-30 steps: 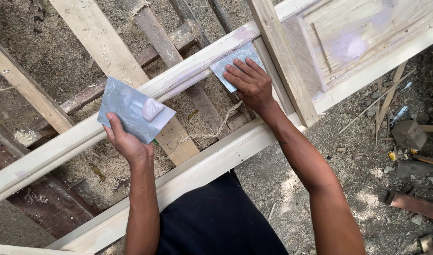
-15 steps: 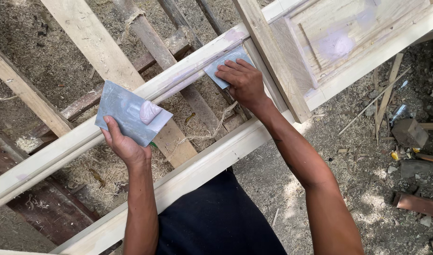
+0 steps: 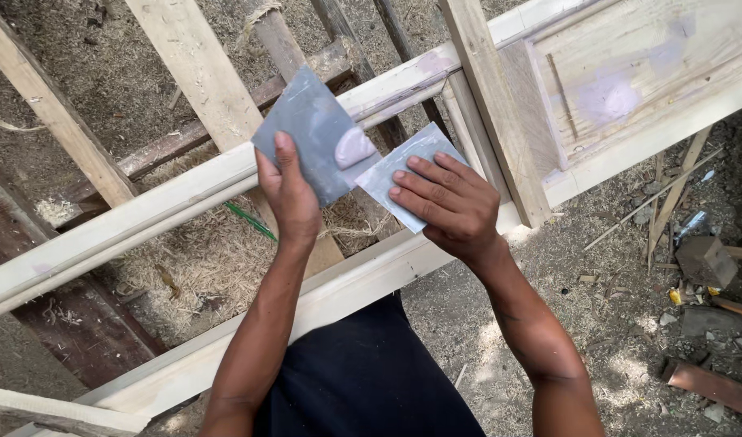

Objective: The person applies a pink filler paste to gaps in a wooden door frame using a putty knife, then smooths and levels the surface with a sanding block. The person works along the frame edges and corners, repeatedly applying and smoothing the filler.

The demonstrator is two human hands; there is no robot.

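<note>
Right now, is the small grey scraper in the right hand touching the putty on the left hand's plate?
Touching. The head view shows the scraper's corner meeting the pinkish putty on the plate, with no gap.

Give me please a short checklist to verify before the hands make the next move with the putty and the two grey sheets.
1. Left hand grips the larger grey sheet firmly: ok.
2. Putty blob sits on that sheet, near its edge: ok.
3. Right hand holds the smaller grey sheet flat under its fingers: ok.
4. Smaller sheet's corner reaches the blob: ok, it seems to touch it.
5. Putty already on the smaller sheet: cannot tell.
6. Wooden frame rests steady: cannot tell.
</note>
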